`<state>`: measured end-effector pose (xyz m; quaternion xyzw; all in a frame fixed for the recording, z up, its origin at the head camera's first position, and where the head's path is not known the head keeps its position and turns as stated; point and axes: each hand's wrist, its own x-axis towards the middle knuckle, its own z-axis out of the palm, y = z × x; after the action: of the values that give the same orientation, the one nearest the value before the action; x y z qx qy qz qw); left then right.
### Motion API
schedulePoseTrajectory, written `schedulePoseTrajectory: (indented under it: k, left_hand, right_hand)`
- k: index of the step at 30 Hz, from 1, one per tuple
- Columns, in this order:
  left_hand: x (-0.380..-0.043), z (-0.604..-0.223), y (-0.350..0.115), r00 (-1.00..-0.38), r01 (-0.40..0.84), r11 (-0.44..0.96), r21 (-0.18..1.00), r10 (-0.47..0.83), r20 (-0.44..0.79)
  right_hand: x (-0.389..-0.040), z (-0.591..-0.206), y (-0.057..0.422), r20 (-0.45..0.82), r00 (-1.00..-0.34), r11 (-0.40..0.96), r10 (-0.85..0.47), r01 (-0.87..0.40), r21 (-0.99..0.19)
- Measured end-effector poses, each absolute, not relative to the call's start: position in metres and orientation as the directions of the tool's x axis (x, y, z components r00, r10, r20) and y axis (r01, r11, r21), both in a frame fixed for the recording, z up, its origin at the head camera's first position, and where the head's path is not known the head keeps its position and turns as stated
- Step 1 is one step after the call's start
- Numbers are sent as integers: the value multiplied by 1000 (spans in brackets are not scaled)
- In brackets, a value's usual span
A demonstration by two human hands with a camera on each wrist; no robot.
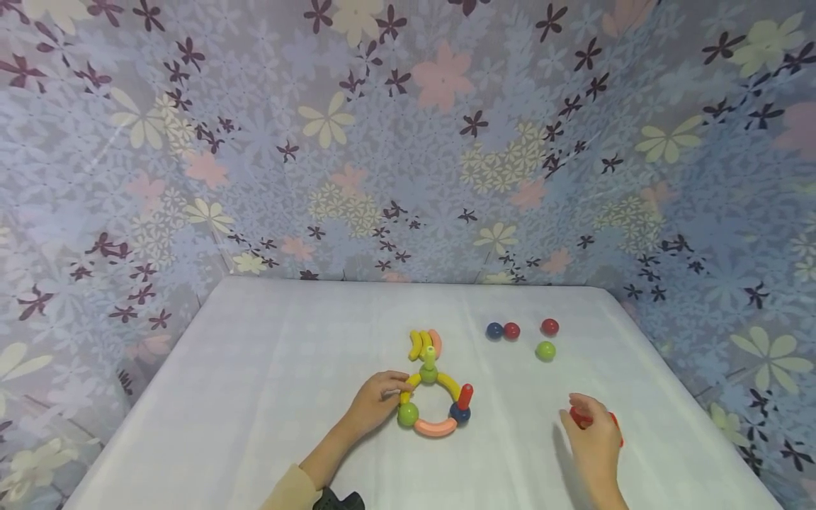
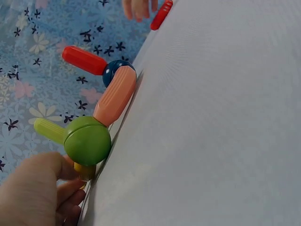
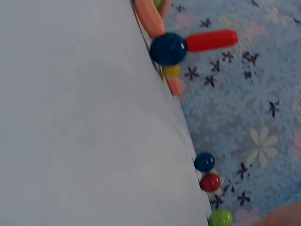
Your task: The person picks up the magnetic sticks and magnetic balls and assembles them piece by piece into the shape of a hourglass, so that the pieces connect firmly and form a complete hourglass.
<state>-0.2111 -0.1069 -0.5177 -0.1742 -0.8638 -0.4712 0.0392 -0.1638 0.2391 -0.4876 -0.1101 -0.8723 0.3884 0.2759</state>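
Observation:
A ring of toy pieces lies on the white table. Its lower-left green ball [image 1: 408, 415] and its far green ball [image 1: 428, 373] are joined by a yellow curved rod [image 2: 84, 171], which my left hand [image 1: 377, 398] pinches. A light green rod [image 1: 430, 356] stands up from the far ball. On the right, a dark blue ball [image 1: 460, 412] carries an upright red rod [image 3: 212, 41]. A salmon curved rod [image 2: 114, 96] closes the near side. My right hand [image 1: 594, 443] is over red rods [image 1: 617, 429] at the right, thumb and fingers spread apart.
Behind the ring lie yellow curved rods [image 1: 416, 345] and a salmon one [image 1: 435, 343]. Farther right sit a blue ball [image 1: 494, 331], a red ball [image 1: 512, 331], another red ball [image 1: 550, 326] and a green ball [image 1: 545, 350]. Flowered cloth [image 1: 408, 142] hangs around the table.

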Motion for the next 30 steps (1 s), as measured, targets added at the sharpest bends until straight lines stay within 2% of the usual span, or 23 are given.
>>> schedulePoseTrajectory:
  k: [3, 6, 10, 20, 26, 30]
  left_hand:
    - [-210, -516, -106, -937, 333, 504, 797, 271, 221]
    - [-209, -515, -106, -935, 339, 508, 792, 273, 226]
    - [-208, -514, -107, -932, 348, 517, 782, 279, 230]
    - [-210, -514, -109, -931, 348, 526, 776, 289, 221]
    - [-210, -515, -108, -935, 337, 513, 790, 284, 215]
    - [-211, -517, -108, -942, 315, 495, 809, 268, 203]
  right_hand:
    - [-162, -489, 255, 361, -819, 696, 445, 63, -716]
    - [-163, -490, 266, 319, -843, 727, 433, 118, -676]
    - [-166, -491, 271, 292, -873, 767, 390, 133, -628]
    - [-171, -490, 272, 292, -893, 824, 342, 136, -550]
    - [-174, -487, 276, 198, -942, 853, 270, 139, -502]
    - [-173, -487, 276, 185, -935, 835, 302, 165, -526]
